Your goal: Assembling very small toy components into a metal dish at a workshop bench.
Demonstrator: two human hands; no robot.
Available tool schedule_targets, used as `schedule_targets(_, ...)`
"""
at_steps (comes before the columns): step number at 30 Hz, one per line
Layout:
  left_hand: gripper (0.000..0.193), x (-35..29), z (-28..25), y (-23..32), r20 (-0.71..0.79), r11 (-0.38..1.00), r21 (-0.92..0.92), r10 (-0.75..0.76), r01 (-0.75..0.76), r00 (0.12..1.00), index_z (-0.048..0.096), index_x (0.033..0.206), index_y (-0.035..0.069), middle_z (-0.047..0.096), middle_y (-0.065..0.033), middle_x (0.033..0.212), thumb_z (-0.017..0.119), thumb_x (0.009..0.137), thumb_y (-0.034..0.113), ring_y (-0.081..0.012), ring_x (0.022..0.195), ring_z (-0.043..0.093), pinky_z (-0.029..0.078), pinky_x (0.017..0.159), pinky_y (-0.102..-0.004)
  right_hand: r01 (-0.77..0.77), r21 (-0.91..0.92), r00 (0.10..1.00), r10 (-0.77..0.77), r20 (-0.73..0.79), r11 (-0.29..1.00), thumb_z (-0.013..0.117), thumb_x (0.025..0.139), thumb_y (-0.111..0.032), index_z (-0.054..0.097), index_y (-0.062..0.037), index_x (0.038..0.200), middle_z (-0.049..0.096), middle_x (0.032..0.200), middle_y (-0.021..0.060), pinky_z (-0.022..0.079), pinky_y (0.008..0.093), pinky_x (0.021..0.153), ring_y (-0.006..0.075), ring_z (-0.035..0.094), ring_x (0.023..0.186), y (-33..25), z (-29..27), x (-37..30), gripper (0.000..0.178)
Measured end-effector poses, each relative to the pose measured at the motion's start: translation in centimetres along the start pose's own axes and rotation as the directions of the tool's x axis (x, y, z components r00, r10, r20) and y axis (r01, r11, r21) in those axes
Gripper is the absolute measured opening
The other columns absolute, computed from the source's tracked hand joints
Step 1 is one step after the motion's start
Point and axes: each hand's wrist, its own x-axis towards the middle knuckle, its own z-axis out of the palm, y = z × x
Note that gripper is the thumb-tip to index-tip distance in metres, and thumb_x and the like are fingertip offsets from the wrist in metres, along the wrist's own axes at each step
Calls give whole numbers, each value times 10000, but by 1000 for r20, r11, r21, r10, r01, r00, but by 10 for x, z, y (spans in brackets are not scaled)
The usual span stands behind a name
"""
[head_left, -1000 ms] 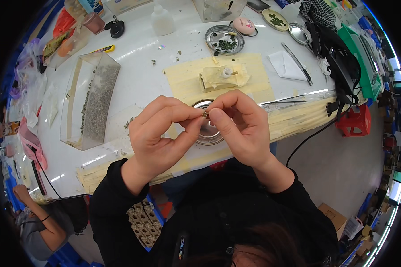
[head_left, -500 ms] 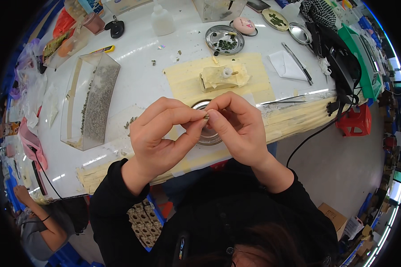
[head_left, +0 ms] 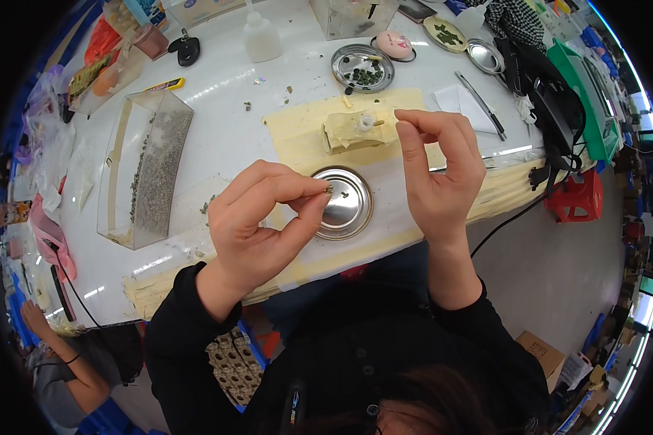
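Note:
Between thumb and forefinger, my left hand (head_left: 257, 217) pinches a tiny dark greenish metallic piece (head_left: 329, 189). Just below and beside it lies a round silver metal lid (head_left: 347, 210) with a few specks in its middle. My right hand (head_left: 446, 167) is raised to the right of the lid, thumb and forefinger drawn close together; what they hold, if anything, is too small to make out. Its fingertips are near a tape-wrapped block (head_left: 355, 141). On that block sit a small white cup (head_left: 367, 122) and a thin brown stick (head_left: 378, 124).
A clear bin (head_left: 159, 167) of grey grit stands at left. Behind are a metal dish (head_left: 363, 69) of dark green pieces, a squeeze bottle (head_left: 261, 36) and a dish (head_left: 445, 34). A pen (head_left: 480, 105) and black bag (head_left: 551, 109) lie right. Another person's arm (head_left: 72, 362) shows lower left.
My right hand has left the small piece and moved up and right towards the wrapped block. My left hand still pinches the piece, and the metal lid is now uncovered.

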Motion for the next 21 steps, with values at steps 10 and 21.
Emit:
schedule_targets(10, 173, 0, 0, -1, 1, 1000, 5, -8, 8, 1000, 709, 886, -9, 651, -79, 794, 744, 729, -73, -121, 643, 636, 485, 578, -223, 111, -118, 993, -106, 45, 987, 746, 786, -61, 683, -48, 863, 606, 831, 65, 437, 329, 641, 235, 553, 757, 3, 5, 5, 100)
schedule_targets(21, 165, -1, 1, 1, 14, 1000, 12, -15, 15, 1000, 714, 876, -1, 648, -75, 781, 751, 728, -63, -119, 634, 628, 479, 571, -227, -170, 628, 980, 62, 190, 760, 565, 974, -50, 573, 48, 1017, 675, 909, 110, 546, 263, 725, 150, 670, 831, -28, 6, -18, 108)
